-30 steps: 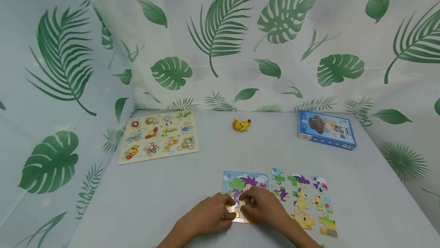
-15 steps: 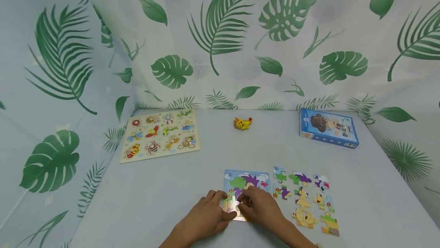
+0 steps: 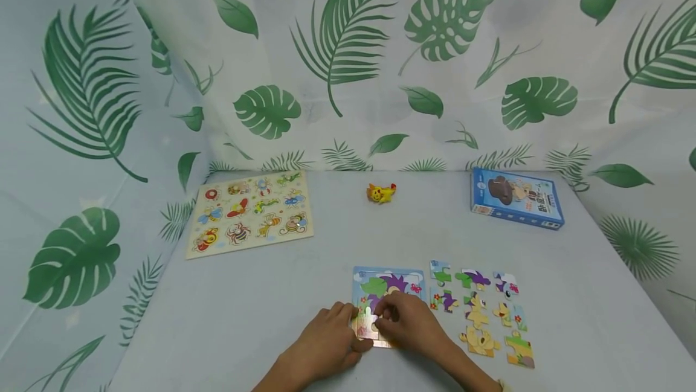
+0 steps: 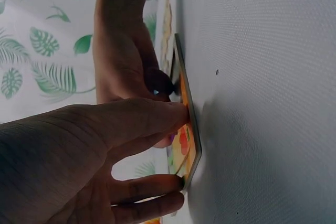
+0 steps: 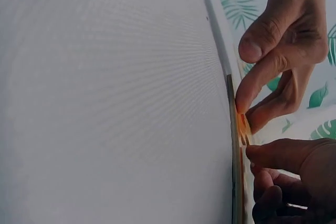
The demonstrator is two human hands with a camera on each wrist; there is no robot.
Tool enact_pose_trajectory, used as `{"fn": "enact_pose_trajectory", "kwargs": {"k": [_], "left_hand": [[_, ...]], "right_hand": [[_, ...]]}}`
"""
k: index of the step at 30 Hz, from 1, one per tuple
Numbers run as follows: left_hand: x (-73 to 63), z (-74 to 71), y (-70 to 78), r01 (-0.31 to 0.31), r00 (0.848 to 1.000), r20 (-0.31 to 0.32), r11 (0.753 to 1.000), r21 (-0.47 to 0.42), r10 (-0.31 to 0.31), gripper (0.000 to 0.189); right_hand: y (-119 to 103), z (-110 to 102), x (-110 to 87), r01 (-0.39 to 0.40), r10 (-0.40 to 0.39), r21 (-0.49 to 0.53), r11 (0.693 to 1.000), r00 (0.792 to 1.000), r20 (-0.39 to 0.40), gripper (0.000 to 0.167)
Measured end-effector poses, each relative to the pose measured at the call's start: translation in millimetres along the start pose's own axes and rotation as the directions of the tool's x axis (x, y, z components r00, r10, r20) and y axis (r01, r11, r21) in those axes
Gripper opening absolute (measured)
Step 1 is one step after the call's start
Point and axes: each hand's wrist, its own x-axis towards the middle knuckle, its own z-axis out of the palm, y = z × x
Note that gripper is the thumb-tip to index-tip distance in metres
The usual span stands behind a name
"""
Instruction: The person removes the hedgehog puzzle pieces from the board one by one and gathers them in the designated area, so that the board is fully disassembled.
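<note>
A small jigsaw board (image 3: pixel 361 270) with a blue border and a purple-haired cartoon picture lies on the table between the hands. My left hand (image 3: pixel 327 340) rests at the board's lower left corner; its fingers touch the left side and its thumb presses the near edge, as the left wrist view also shows. My right hand (image 3: pixel 410 324) is over the board's right part with curled fingers. Its thumb and forefinger pinch at a jigsaw piece (image 3: pixel 367 327) in the lower left of the board, and the contact is partly hidden. Several loose jigsaw pieces (image 3: pixel 478 341) lie right of the board.
A wooden insect puzzle (image 3: pixel 247 214) lies at the back left. A small yellow toy animal (image 3: pixel 382 193) sits at the back middle, and a blue box (image 3: pixel 516 197) at the back right. Leaf-printed cloth (image 3: pixel 348 60) hangs behind the white table (image 3: pixel 244 295).
My right fingers have shifted slightly left over the lower part of the board. My left fingers have drawn back a little to the edge, exposing more of the lower left piece.
</note>
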Motion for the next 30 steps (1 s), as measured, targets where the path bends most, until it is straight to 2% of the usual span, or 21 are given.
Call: {"fn": "enact_pose_trajectory", "kwargs": {"k": [5,13,18,24,30], "left_hand": [[1.5,-0.8,1.4,0.015,0.999,0.043,1.000,-0.016,-0.015,0.022],[1.6,-1.3,0.7,0.054,0.994,0.100,0.997,-0.053,-0.048,0.021],[2.2,-1.7,0.0,0.062,0.989,0.135,0.995,-0.079,-0.051,0.020],[1.5,-1.2,-0.4,0.062,0.991,0.124,0.994,-0.088,-0.051,0.019],[0.2,-0.9,0.6,0.063,0.994,0.091,0.992,-0.110,-0.053,0.019]], "right_hand": [[-0.5,-1.8,0.4,-0.034,0.033,0.046,0.998,0.999,0.036,0.010],[-0.2,-4.3,-2.4,-0.001,-0.003,0.089,0.996,0.999,0.043,0.009],[0.7,-4.2,-2.6,-0.016,0.009,0.120,0.993,0.998,0.061,0.009],[4.5,-7.6,-4.6,-0.021,0.007,0.193,0.981,0.997,0.071,0.010],[12.2,-29.5,-10.6,-0.044,0.032,0.272,0.961,0.998,0.049,0.004]]}}
